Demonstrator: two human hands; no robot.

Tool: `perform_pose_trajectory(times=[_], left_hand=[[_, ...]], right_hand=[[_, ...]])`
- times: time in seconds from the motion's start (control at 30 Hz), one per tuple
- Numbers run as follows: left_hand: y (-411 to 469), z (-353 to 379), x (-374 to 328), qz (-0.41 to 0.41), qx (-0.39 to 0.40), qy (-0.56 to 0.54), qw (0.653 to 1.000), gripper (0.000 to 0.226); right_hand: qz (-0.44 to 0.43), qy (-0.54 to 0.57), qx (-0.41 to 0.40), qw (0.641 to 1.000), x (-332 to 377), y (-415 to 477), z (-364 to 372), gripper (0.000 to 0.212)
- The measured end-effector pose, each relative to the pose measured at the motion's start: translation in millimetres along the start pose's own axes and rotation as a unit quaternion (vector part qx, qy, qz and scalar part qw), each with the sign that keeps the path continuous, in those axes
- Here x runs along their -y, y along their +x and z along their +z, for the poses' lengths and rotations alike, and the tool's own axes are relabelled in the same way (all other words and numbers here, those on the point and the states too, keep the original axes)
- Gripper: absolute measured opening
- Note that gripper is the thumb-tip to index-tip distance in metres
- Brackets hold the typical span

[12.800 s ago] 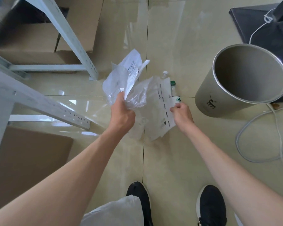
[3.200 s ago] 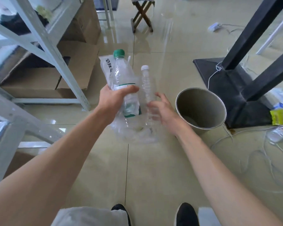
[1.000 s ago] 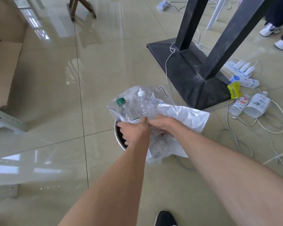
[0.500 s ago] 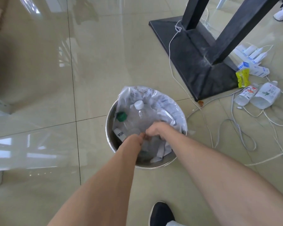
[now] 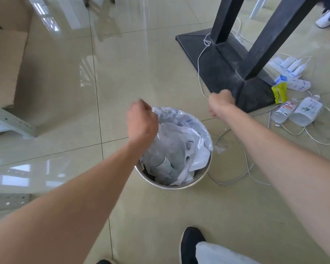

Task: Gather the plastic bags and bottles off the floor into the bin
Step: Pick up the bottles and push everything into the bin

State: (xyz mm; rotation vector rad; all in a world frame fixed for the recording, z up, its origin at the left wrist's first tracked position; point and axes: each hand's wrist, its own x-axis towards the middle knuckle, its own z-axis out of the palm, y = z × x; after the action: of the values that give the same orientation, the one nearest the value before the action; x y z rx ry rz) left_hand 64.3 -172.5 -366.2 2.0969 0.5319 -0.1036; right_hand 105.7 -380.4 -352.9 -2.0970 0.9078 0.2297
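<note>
The round metal bin point(image 5: 202, 178) stands on the tiled floor below me, stuffed with crumpled clear plastic bags point(image 5: 187, 136). A clear bottle point(image 5: 160, 157) with a white label lies inside among them. My left hand point(image 5: 142, 121) hovers over the bin's left rim with its fingers curled and nothing in it. My right hand point(image 5: 220, 102) is raised to the right of the bin, fingers closed, holding nothing. Two labelled bottles point(image 5: 295, 111) lie on the floor at the right.
A black stand base point(image 5: 223, 65) with two slanted legs stands behind the bin. White cables point(image 5: 242, 162) loop across the floor to the right, beside a yellow packet point(image 5: 279, 92) and small white items. Cardboard and a white shelf frame point(image 5: 11, 121) are on the left.
Both hands have let go of the bags and bottles and lifted out of the bin, moving apart. The load now sits inside the bin.
</note>
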Motion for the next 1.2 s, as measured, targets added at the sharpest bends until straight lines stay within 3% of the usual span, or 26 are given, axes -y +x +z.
perform_pose_trajectory(times=[0.07,0.17,0.2,0.23,0.3,0.37,0.43,0.47,0.5,0.57,0.63,0.7,0.77,0.83,0.9,0.97,1.03,1.13,1.2], left_hand=[[13.6,-4.8,-3.1,-0.018,-0.042,-0.049,0.998,0.031],[37.5,-6.7,11.2,-0.100,0.053,-0.131,0.985,0.033],[41.4,-8.4,13.1,-0.098,0.093,-0.135,0.982,0.029],[42.9,-8.6,13.6,-0.121,0.076,-0.193,0.971,0.024],[44.9,-7.6,16.7,-0.131,0.044,-0.253,0.957,0.021],[38.2,-12.1,15.8,-0.117,0.044,-0.258,0.958,0.007],[37.6,-13.7,16.5,-0.109,0.073,-0.225,0.966,0.043],[37.0,-14.1,15.7,-0.112,0.089,-0.202,0.969,0.058],[34.8,-15.5,13.3,-0.125,0.107,-0.161,0.973,0.063],[32.0,-17.0,6.5,-0.147,0.135,-0.082,0.976,0.047],[24.7,-20.4,1.2,-0.173,0.159,-0.040,0.971,0.036],[20.8,-21.3,0.8,-0.190,0.173,-0.052,0.965,0.034],[22.2,-22.5,6.9,-0.204,0.173,-0.066,0.961,0.033],[23.6,-26.9,12.9,-0.204,0.163,-0.089,0.961,0.027],[26.5,-29.2,15.1,-0.204,0.151,-0.133,0.958,0.021],[27.6,-33.0,18.2,-0.194,0.128,-0.178,0.956,0.026],[28.4,-40.0,18.8,-0.215,0.130,-0.233,0.940,0.022],[13.6,-63.5,3.4,-0.259,0.210,-0.343,0.878,0.006],[5.4,-79.6,-8.0,-0.224,0.230,-0.383,0.866,0.014]], right_hand=[[0.101,-0.020,0.027,0.994,-39.0,14.6,5.1,0.068],[0.297,0.010,0.147,0.943,-76.1,12.5,10.5,0.080],[0.323,0.003,0.189,0.927,-81.3,12.5,10.6,0.083],[0.326,-0.003,0.228,0.918,-81.8,9.1,7.7,0.083],[0.276,0.005,0.234,0.932,-78.4,9.7,1.0,0.073],[0.200,0.041,0.200,0.958,-64.5,1.3,-8.7,0.045],[0.138,0.095,0.202,0.965,-54.3,-3.3,-16.8,0.007],[0.113,0.130,0.202,0.964,-49.9,-2.8,-20.3,0.004],[0.102,0.165,0.199,0.961,-43.8,-2.6,-24.6,0.007],[0.112,0.192,0.177,0.959,-32.8,-4.4,-25.8,0.013],[0.160,0.061,0.172,0.970,-37.7,-12.2,-18.4,0.044],[0.218,-0.039,0.177,0.959,-56.1,-15.7,-7.6,0.060],[0.290,0.007,0.205,0.935,-76.2,-17.7,6.3,0.055],[0.307,0.065,0.204,0.927,-82.9,-26.8,15.4,0.027],[0.266,0.135,0.126,0.946,-84.2,-17.6,18.7,0.005],[0.209,0.205,0.087,0.952,-78.4,-13.6,17.4,0.014],[0.169,0.272,0.068,0.945,-68.4,-20.7,12.5,0.035],[0.087,0.332,0.034,0.939,-51.3,-37.5,0.4,0.025],[0.045,0.366,0.049,0.928,-41.5,-46.6,-6.3,0.026]])
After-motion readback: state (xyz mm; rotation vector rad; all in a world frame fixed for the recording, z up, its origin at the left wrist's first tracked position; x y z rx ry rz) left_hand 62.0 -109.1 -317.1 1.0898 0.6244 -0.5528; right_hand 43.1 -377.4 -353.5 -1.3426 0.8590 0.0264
